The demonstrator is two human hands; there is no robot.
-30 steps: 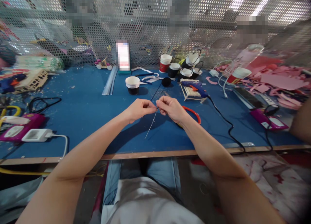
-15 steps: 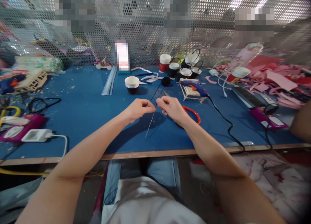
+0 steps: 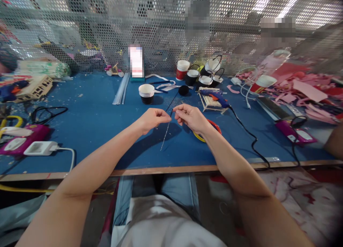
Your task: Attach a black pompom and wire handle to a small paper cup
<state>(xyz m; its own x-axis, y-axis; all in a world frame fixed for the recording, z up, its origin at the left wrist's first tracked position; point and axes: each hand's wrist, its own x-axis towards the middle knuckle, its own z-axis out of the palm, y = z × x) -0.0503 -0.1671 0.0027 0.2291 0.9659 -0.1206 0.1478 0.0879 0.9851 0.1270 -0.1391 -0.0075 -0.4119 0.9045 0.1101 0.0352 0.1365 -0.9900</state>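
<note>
My left hand (image 3: 151,119) and my right hand (image 3: 190,117) meet above the middle of the blue table (image 3: 102,122), fingers pinched together. Between them they hold a thin silvery glitter stem (image 3: 165,135) that hangs down and toward me, and a thin black stem (image 3: 171,100) that runs away from the fingertips toward a black pompom (image 3: 183,90). Under my right wrist lies a red and yellow ring (image 3: 211,127).
A black-banded paper cup (image 3: 146,93) stands beyond my hands, several more cups (image 3: 198,75) further back. A blue glue gun (image 3: 215,96) rests on a stick stand, its cord trailing right. Power strips (image 3: 29,147) lie left, pink foam scraps (image 3: 308,86) right. A mesh wall stands behind.
Both hands have drifted slightly up and away from me, still pinching the stems. More of the ring under my right wrist shows now.
</note>
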